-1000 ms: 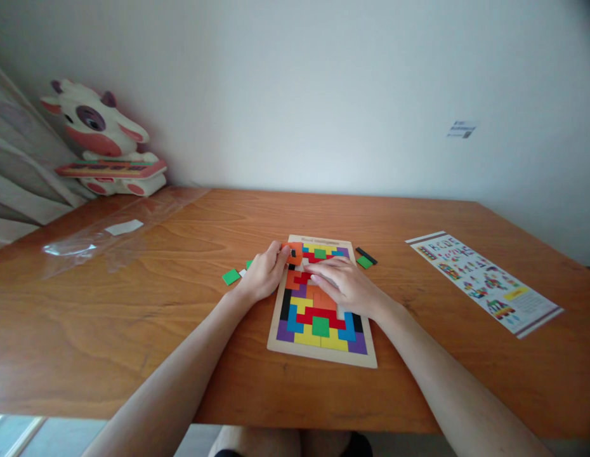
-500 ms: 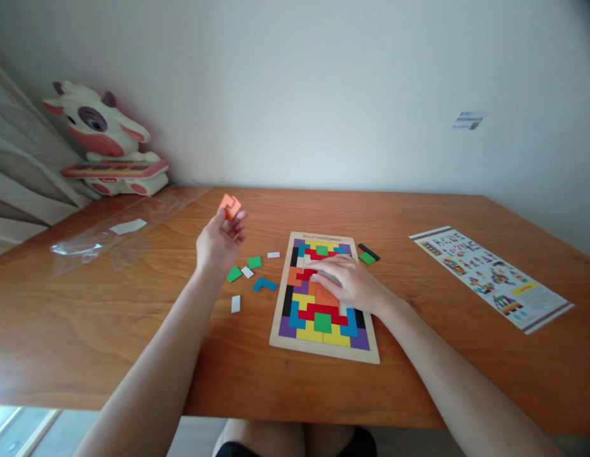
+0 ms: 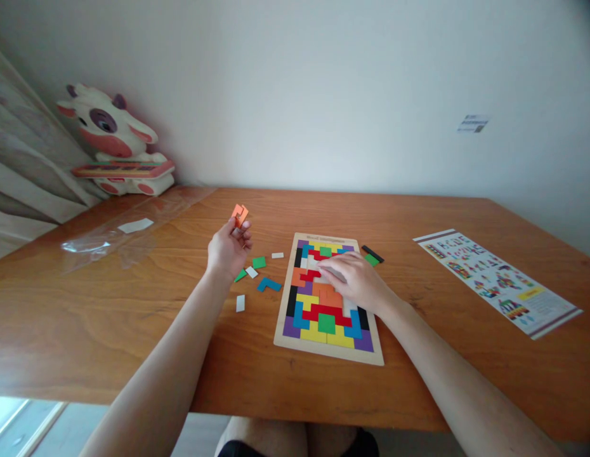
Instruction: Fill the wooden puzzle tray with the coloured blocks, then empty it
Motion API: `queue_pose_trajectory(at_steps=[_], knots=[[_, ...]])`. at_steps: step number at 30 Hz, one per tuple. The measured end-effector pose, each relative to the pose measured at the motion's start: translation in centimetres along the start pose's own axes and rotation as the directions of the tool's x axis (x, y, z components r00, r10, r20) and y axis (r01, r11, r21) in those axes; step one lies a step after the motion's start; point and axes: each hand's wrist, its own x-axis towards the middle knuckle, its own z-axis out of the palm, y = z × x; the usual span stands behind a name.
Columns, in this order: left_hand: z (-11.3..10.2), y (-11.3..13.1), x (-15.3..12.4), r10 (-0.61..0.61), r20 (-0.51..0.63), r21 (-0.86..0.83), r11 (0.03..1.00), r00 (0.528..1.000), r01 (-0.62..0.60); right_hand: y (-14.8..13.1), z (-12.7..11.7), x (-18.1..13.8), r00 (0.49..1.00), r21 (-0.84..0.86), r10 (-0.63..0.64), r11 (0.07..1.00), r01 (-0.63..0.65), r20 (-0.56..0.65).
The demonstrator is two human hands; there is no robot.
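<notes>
A wooden puzzle board (image 3: 283, 337) filled with coloured block pieces lies on the brown table. My left hand (image 3: 228, 251) is raised above the table left of the board, fingers pinched on a small orange puzzle piece (image 3: 239, 214). My right hand (image 3: 354, 282) lies flat on the middle of the board, fingers stretched over the pieces. Loose pieces lie left of the board: a blue one (image 3: 268, 285), green ones (image 3: 259, 262) and white ones (image 3: 240, 303). A green piece (image 3: 370, 259) and a black piece (image 3: 372, 252) lie at the board's far right corner.
A printed instruction sheet (image 3: 495, 282) lies at the right of the table. A clear plastic bag (image 3: 109, 235) lies at the far left. A cow-shaped toy (image 3: 111, 143) stands against the wall at the back left. The table's front edge is near me.
My left hand took the orange piece from the board's top left corner, lifted it up and to the left, and now holds it slightly nearer the board. My right hand stayed on the board.
</notes>
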Motion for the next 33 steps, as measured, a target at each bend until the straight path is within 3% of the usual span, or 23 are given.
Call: queue_pose_trajectory(at_steps=[5, 10, 13, 16, 18, 20, 24, 29, 31, 33], knots=[[0.1, -0.4, -0.1, -0.03, -0.009, 0.023, 0.999, 1.0, 0.03, 0.3, 0.2, 0.0, 0.999, -0.044, 0.008, 0.999, -0.009, -0.039], [0.2, -0.8, -0.1, -0.044, 0.0, 0.049, 0.998, 0.999, 0.044, 0.7, -0.1, -0.1, 0.995, -0.055, -0.096, 0.994, 0.096, -0.001], [0.0, -0.9, 0.1, -0.048, 0.006, 0.083, 0.995, 0.999, 0.047, 1.1, -0.9, -0.1, 0.997, -0.058, -0.077, 0.995, 0.075, -0.025], [-0.4, -1.4, 0.2, 0.079, 0.071, 0.254, 0.963, 0.994, -0.095, 1.2, -1.7, -0.1, 0.993, -0.021, 0.015, 1.0, -0.018, -0.114], [-0.7, -2.0, -0.1, 0.234, 0.243, 0.46, 0.827, 0.941, -0.325, 1.1, -1.7, -0.1, 0.992, 0.008, 0.03, 1.0, -0.029, -0.12], [-0.7, -2.7, -1.0, 0.282, 0.476, 0.592, 0.597, 0.833, -0.541, 0.8, -1.4, -0.1, 0.998, 0.008, -0.019, 1.0, 0.019, -0.061], [-0.3, -3.9, -3.4, 0.046, 0.741, 0.635, 0.275, 0.67, -0.722, 0.7, -0.4, -0.3, 0.994, -0.044, -0.087, 0.995, 0.09, 0.064], [0.2, -4.5, -4.6, -0.133, 0.87, 0.492, 0.144, 0.475, -0.859, 1.3, -0.8, -0.5, 0.998, -0.04, -0.054, 0.998, 0.056, 0.029], [0.1, -4.5, -4.5, -0.177, 0.884, 0.454, 0.113, 0.432, -0.884, 1.4, -1.0, -0.6, 1.0, -0.028, -0.028, 0.999, 0.028, -0.005], [-0.1, -4.5, -4.3, -0.23, 0.878, 0.446, 0.077, 0.419, -0.892, 1.5, -1.2, -0.6, 1.0, -0.023, -0.015, 1.0, 0.015, -0.014]])
